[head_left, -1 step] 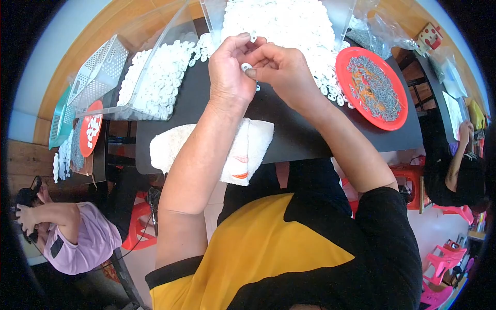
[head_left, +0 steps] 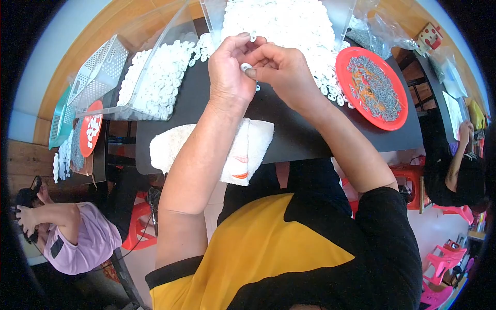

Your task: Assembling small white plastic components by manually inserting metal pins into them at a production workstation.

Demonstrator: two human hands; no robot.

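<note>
The right hand is pinching one white clip between thumb and finger at upper centre; the left hand is gripping a second clip just above. Both are keeping the earlier frame's pose. One left bin, upper left, and one centre bin, top centre, are holding uncounted clips; one red plate, upper right, is carrying grey nails; one towel is lying mid-frame.

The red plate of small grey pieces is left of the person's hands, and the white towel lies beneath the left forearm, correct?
Not quite: the head view shows the red plate of small grey pieces right of the right hand. The white towel does lie beneath the left forearm.
</note>
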